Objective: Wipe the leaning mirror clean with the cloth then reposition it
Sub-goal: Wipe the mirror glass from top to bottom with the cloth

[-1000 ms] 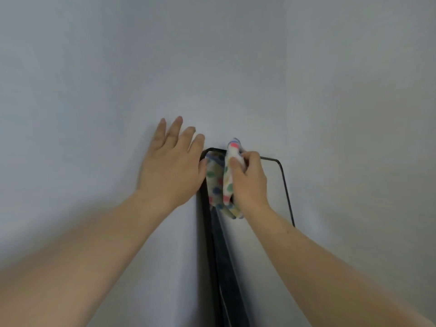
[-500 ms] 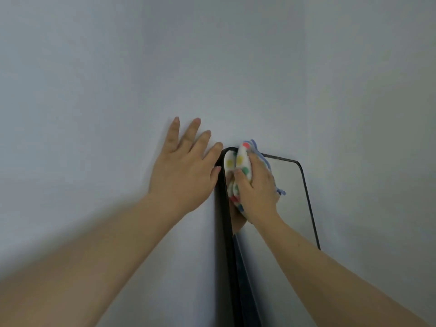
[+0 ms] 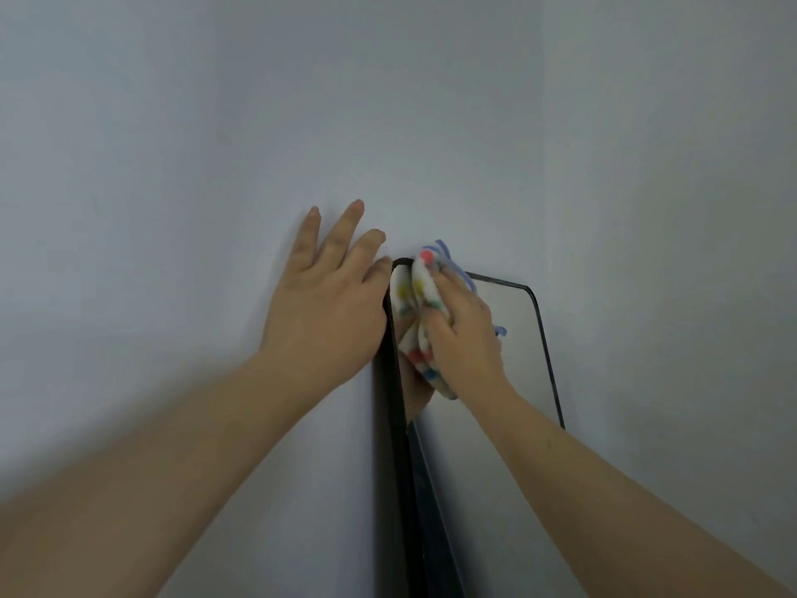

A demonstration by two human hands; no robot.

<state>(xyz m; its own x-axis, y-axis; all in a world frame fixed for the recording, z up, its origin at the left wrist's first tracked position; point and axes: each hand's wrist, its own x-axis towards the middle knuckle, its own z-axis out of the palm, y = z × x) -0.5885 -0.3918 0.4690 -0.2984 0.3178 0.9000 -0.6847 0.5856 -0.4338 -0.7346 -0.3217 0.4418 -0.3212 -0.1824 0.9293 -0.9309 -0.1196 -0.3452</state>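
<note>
Mid-wipe at centre frame: right hand [image 3: 463, 334] clenched round white colour-dotted cloth [image 3: 420, 291] on upper-left corner of black-framed leaning mirror [image 3: 517, 351], left hand [image 3: 327, 308] flat, fingers spread, on pale wall [image 3: 215, 166]; next, likely strokes rightward and down.

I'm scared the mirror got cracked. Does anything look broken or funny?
Nothing stands out. The mirror shows no visible crack, and its black frame looks whole. The right hand holds the dotted cloth at its top left corner; the left hand rests on the wall beside it.

2 arms are extended forward. The left hand [image 3: 327, 304] is held flat, 4 fingers straight and spread. The right hand [image 3: 463, 334] is curled, fingers clenched around the cloth [image 3: 420, 291].
</note>
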